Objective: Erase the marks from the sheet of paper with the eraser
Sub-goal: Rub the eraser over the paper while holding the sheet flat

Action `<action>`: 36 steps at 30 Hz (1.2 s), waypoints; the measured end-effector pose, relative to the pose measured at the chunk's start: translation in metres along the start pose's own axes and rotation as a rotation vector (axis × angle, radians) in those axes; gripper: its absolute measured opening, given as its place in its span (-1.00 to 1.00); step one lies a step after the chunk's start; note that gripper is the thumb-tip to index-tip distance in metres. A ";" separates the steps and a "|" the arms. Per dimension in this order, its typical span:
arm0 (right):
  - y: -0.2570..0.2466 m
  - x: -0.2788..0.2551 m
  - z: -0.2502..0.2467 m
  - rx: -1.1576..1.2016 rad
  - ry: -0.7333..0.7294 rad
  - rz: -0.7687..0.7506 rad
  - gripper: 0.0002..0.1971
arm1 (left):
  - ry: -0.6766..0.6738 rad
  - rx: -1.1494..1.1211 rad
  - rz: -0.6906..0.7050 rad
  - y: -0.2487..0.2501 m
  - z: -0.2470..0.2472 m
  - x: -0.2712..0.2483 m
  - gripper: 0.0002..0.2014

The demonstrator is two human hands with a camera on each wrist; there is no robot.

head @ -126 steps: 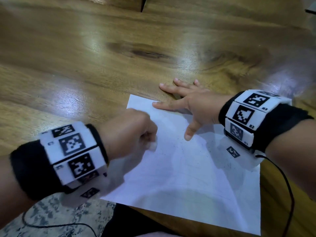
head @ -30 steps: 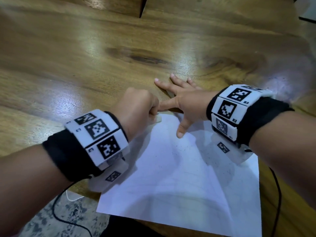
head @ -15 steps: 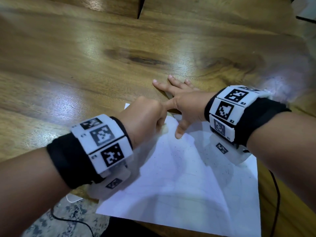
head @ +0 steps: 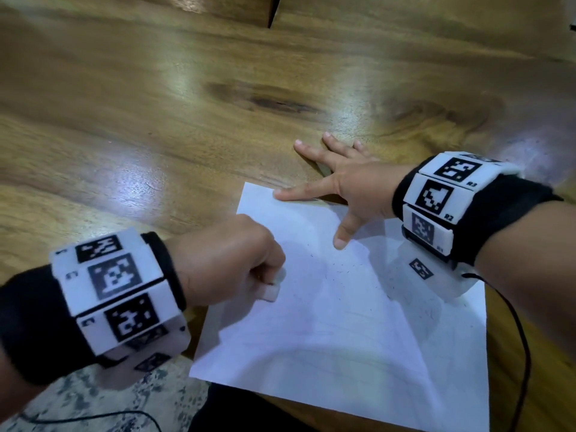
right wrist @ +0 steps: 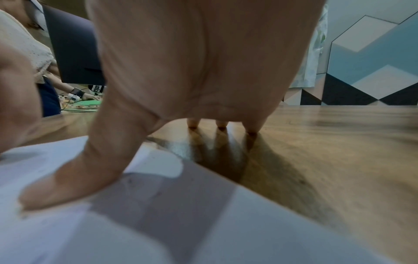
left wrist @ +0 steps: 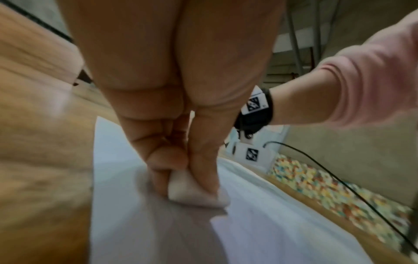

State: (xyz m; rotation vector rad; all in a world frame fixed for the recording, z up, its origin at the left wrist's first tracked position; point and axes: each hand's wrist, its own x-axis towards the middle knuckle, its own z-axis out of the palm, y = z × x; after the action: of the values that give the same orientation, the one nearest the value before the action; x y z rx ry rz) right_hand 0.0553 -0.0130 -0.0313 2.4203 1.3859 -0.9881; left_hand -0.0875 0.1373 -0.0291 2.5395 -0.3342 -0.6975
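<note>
Since half a second ago, left hand [head: 227,260] and eraser [head: 271,291] have drawn back toward the near left of the sheet of paper [head: 358,322], away from its far corner. Fingers and thumb pinch the eraser, its lower face on the paper. Right hand [head: 352,188] lies flat and spread at the far edge, index finger and thumb on the paper, other fingers on the wooden table [head: 156,104]. Faint marks and dark crumbs lie right of the eraser, so the left hand is nearer; likely stroke: rightward.
</note>
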 end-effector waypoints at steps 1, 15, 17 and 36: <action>0.000 0.000 0.000 -0.003 -0.002 0.000 0.02 | 0.057 0.001 -0.027 0.001 -0.003 0.003 -0.93; -0.002 -0.002 -0.002 0.002 -0.005 -0.002 0.01 | 0.358 -0.113 -0.169 0.001 -0.005 0.006 -0.95; -0.003 -0.002 -0.001 0.012 -0.008 -0.001 0.00 | 0.477 -0.140 -0.233 -0.001 -0.012 0.016 -0.93; -0.003 -0.002 -0.001 0.009 0.000 0.002 0.01 | 0.222 -0.116 -0.187 0.004 0.010 -0.018 -0.89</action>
State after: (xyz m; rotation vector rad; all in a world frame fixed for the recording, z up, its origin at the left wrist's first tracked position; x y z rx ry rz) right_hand 0.0525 -0.0126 -0.0290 2.4275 1.3820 -0.9964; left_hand -0.1083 0.1360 -0.0271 2.5256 0.0197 -0.4789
